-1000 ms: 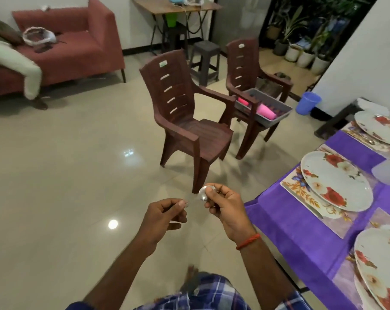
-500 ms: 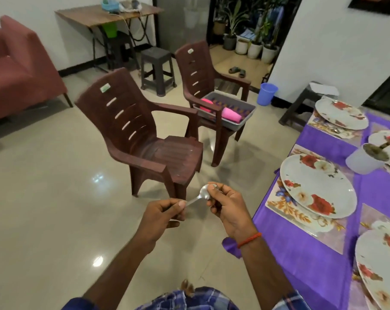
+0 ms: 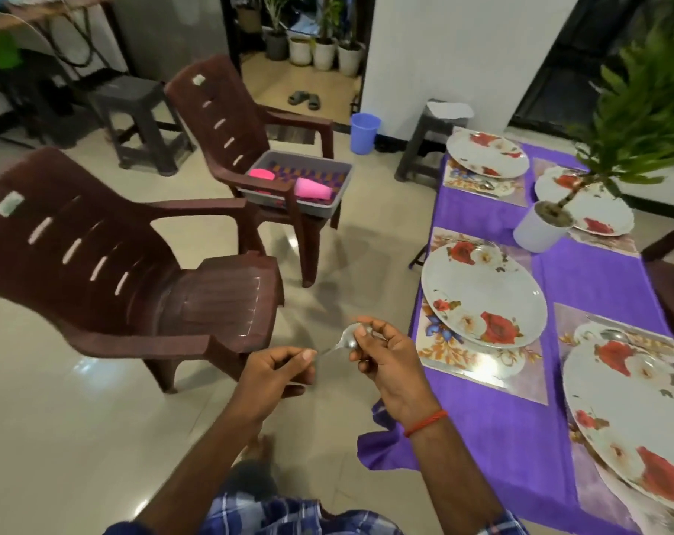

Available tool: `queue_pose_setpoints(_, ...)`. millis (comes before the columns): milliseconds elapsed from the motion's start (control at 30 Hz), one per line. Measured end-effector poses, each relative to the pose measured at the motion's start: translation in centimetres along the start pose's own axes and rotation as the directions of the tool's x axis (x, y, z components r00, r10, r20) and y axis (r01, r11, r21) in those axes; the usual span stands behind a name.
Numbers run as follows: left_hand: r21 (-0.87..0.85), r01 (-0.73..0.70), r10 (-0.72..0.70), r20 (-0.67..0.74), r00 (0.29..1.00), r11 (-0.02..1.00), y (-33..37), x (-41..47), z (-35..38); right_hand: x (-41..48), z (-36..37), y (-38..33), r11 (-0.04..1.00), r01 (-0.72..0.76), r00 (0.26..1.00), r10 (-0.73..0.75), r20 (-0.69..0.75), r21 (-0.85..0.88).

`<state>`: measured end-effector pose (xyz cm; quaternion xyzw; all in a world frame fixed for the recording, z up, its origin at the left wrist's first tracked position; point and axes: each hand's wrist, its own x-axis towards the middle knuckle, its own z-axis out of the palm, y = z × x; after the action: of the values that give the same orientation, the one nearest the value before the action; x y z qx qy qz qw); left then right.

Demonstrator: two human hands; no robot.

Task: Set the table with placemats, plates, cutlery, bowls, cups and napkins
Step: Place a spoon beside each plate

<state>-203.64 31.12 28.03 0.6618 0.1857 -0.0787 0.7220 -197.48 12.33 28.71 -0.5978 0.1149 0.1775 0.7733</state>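
Change: since half a second ago your view has swung right, so the table (image 3: pixel 598 287) fills more of the right side and the nearer chair (image 3: pixel 107 264) has slid to the left edge; both hands have kept their place at lower centre.
Table: purple-clothed, it runs from lower right up to upper right of the frame.
Plate (image 3: pixel 482 295): centre right, resting on its placemat (image 3: pixel 455 353); no cutlery shows beside it (hard to be sure in this blur).
Right hand (image 3: pixel 389 361): fingers curled round the bowl end of the spoon; it is the hand nearer the table, just left of the placemat's lower corner.
Left hand (image 3: pixel 273 372): thumb and forefinger pinch the handle end, further from the table.
Spoon (image 3: pixel 345 341): held in the air between your hands, long axis rising from lower left to upper right, bowl end toward the table.
Coming move: probably rightward to that placemat, so let your right hand lead.
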Motion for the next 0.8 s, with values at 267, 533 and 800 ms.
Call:
queue_pose_setpoints(267,0.067,0.013,-0.027,0.215,0.976,0.998,3.3,10.1,0.1,5.0,0.2,-2.7,0.984,0.067,0.966,-0.023,-0.257,0.166)
queue_pose_setpoints(533,0.168,0.079,-0.143,0.417,0.897,0.983,4.7,16.1,1.2,6.5,-0.4,-2.8,0.969,0.124,0.850,0.007,-0.527,0.213)
queue_pose_setpoints(800,0.349,0.113,-0.302,0.553,0.777,0.930,2.8,18.2,5.0,5.0,-4.3,-1.8,0.964,0.132,0.714,0.068,-0.696,0.229)
